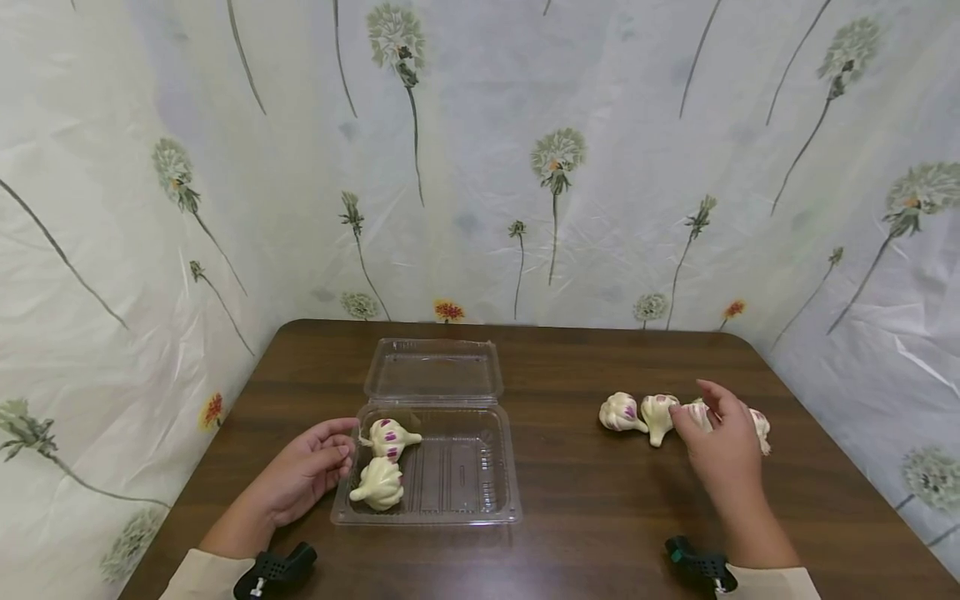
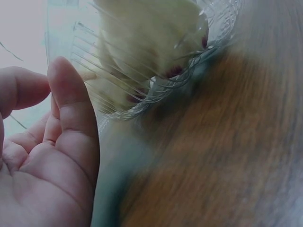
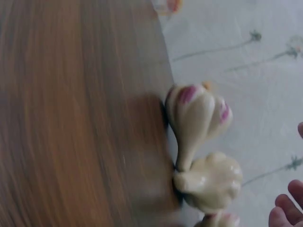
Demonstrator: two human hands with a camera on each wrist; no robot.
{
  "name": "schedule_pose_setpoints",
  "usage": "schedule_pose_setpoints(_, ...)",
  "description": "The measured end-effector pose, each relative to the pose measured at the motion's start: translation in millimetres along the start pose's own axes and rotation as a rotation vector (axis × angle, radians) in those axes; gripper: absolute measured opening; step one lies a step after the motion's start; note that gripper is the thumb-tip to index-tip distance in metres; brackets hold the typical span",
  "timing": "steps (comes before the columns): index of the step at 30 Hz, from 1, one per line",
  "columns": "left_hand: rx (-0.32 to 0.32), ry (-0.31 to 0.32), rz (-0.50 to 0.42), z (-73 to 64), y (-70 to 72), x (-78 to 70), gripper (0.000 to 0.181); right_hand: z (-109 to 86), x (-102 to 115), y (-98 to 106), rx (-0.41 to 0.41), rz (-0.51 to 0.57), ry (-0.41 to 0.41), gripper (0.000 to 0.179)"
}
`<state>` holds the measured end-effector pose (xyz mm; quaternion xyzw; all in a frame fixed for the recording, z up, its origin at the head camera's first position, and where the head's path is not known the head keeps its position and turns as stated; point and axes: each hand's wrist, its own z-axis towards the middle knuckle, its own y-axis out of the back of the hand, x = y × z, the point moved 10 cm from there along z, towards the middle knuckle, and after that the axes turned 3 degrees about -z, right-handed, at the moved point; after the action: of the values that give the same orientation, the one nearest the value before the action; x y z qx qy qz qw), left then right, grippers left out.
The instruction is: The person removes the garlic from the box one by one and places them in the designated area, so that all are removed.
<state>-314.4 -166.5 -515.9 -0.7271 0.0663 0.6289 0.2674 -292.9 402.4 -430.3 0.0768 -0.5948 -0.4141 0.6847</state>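
Observation:
A clear plastic clamshell box point(image 1: 465, 467) stands with its lid point(image 1: 435, 367) folded back. Inside, along its left side, lie two garlic bulbs, one with purple marks point(image 1: 390, 437) and a paler one point(image 1: 380, 485). My left hand point(image 1: 311, 471) pinches the box's left rim between thumb point(image 2: 68, 94) and finger. On the right, my right hand point(image 1: 723, 446) reaches over a row of several garlic bulbs, thumb and fingers spread apart with nothing between them. It partly hides one bulb point(image 1: 699, 412); another bulb point(image 1: 761, 425) shows behind its wrist side.
The brown wooden table point(image 1: 570, 500) runs back to a flower-printed sheet point(image 1: 480, 167) hanging behind and at the sides. Two more bulbs, one point(image 1: 621, 412) beside the other point(image 1: 658, 417), form the row's left end. Black wrist camera mounts point(image 1: 697, 562) sit at both cuffs.

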Motion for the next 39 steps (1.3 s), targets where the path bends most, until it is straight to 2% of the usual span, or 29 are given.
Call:
schedule_pose_setpoints(11, -0.005, 0.010, 0.003, 0.2, 1.4, 1.4, 0.053, -11.8, 37, -35, 0.142, -0.030, 0.162, 0.068)
schedule_pose_setpoints(16, -0.012, 0.014, 0.006, 0.2, 2.1, 1.5, 0.052, -19.7, 50, -57, 0.201, -0.001, 0.199, 0.062)
schedule_pose_setpoints(25, -0.013, 0.013, 0.009, 1.0, 3.6, 2.4, 0.051, -34.2, 73, -103, 0.323, 0.000, 0.258, 0.064)
schedule_pose_setpoints(32, -0.021, 0.023, 0.010, 0.7, 4.0, 4.0, 0.051, -44.9, 98, -118, 0.321, -0.029, 0.348, 0.062)
schedule_pose_setpoints(39, -0.020, 0.021, 0.010, 0.5, 4.9, 3.2, 0.053, -53.3, 119, -127, 0.333, -0.009, 0.387, 0.061)
